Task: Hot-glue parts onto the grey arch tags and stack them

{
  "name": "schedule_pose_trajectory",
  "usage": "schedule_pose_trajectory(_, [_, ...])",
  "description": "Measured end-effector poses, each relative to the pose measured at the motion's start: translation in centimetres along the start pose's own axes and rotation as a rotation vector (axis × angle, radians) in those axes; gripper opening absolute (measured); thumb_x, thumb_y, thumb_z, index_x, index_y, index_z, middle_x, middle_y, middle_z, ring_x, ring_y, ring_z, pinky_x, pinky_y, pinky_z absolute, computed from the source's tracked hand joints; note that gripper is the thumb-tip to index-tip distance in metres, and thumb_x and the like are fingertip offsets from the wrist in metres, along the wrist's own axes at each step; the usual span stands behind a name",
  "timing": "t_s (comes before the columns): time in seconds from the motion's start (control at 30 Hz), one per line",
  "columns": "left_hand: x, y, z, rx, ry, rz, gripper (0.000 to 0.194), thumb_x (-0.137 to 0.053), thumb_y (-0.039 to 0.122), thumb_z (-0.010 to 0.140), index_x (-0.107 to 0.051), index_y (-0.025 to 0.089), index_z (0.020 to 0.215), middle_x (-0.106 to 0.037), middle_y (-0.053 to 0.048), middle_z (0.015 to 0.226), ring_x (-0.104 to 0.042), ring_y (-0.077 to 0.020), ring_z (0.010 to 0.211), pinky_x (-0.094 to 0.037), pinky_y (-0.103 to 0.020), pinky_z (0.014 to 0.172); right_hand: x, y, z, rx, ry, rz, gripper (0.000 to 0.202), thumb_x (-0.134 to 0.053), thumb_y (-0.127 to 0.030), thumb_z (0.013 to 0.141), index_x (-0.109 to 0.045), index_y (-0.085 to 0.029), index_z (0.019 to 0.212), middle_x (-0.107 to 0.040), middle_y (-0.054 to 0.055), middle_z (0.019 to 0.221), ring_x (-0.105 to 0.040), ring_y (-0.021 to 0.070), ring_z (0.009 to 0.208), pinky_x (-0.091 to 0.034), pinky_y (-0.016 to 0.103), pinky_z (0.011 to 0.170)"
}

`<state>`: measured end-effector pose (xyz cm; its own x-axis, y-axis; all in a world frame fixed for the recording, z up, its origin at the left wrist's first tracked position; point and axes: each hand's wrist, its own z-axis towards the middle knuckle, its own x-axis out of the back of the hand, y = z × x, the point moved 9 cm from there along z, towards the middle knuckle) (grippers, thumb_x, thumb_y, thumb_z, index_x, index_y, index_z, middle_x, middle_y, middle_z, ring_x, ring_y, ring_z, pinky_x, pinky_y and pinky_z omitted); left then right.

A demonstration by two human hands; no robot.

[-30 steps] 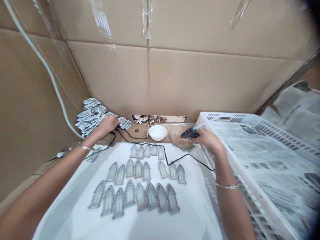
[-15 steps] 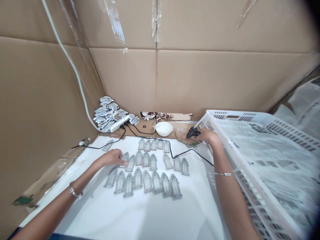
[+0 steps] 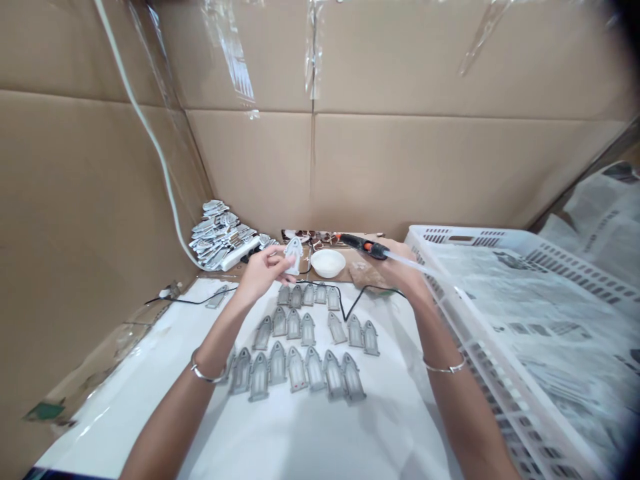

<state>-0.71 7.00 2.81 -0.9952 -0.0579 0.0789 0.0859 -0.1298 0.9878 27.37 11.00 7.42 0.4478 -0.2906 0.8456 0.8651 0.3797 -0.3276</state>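
Raised above the back of the white sheet, my left hand pinches a small grey boat-shaped piece upright, its pale face towards me. My right hand is closed round a black hot glue gun, whose orange-red nozzle points left, towards the piece. A clear glue stick sticks out of the gun's back end. Several more grey boat-shaped pieces lie in rough rows on the white sheet below my hands. A white bowl stands between the two hands, behind the rows.
On the right stands a white plastic crate lined with newspaper. A pile of boat-shaped pieces fills the back left corner beside a power strip. A black cord crosses the sheet. Cardboard walls rise behind.
My left hand has picked up a boat-shaped piece from the middle row and raised it. My right hand has lifted the glue gun and swung its nozzle round to the left.
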Motion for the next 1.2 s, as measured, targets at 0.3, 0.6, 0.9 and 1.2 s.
schedule_pose_trajectory(0.3, [-3.6, 3.2, -0.3, -0.133, -0.006, -0.133, 0.048, -0.08, 0.041, 0.072, -0.054, 0.017, 0.106, -0.074, -0.002, 0.079, -0.073, -0.0184, 0.057, -0.056, -0.022, 0.047, 2.0, -6.9, -2.8, 0.39, 0.164, 0.209, 0.011, -0.057, -0.023, 0.088, -0.068, -0.022, 0.087, -0.071, 0.005, 0.094, -0.062, 0.0198, 0.09, -0.044, 0.028, 0.071])
schedule_pose_trajectory(0.6, [-4.3, 3.4, -0.6, -0.168, -0.049, -0.149, 0.042, -0.078, 0.036, 0.077, -0.055, 0.018, 0.107, -0.073, -0.001, 0.078, -0.074, -0.019, 0.059, -0.056, -0.02, 0.046, 1.5, -6.9, -2.5, 0.397, 0.159, 0.202, 0.01, -0.058, -0.022, 0.088, -0.068, -0.021, 0.087, -0.072, 0.006, 0.099, -0.063, 0.0215, 0.094, -0.046, 0.03, 0.075])
schedule_pose_trajectory(0.9, [-4.5, 3.3, -0.6, -0.18, -0.048, -0.144, 0.042, -0.078, 0.036, 0.078, -0.055, 0.018, 0.108, -0.073, -0.001, 0.081, -0.074, -0.0188, 0.059, -0.056, -0.02, 0.046, 1.8, -7.0, -2.8, 0.414, 0.223, 0.107, 0.01, -0.057, -0.02, 0.087, -0.065, -0.021, 0.081, -0.072, 0.005, 0.093, -0.059, 0.0192, 0.088, -0.042, 0.029, 0.07])
schedule_pose_trajectory(1.2, [-4.2, 2.5, -0.3, -0.157, -0.013, -0.103, 0.044, -0.077, 0.038, 0.076, -0.054, 0.018, 0.107, -0.073, -0.002, 0.081, -0.073, -0.0193, 0.059, -0.054, -0.022, 0.045, 1.7, -6.8, -2.4, 0.371, 0.221, 0.046, 0.017, -0.056, -0.025, 0.091, -0.065, -0.022, 0.077, -0.072, 0.006, 0.096, -0.057, 0.0195, 0.089, -0.039, 0.028, 0.064])
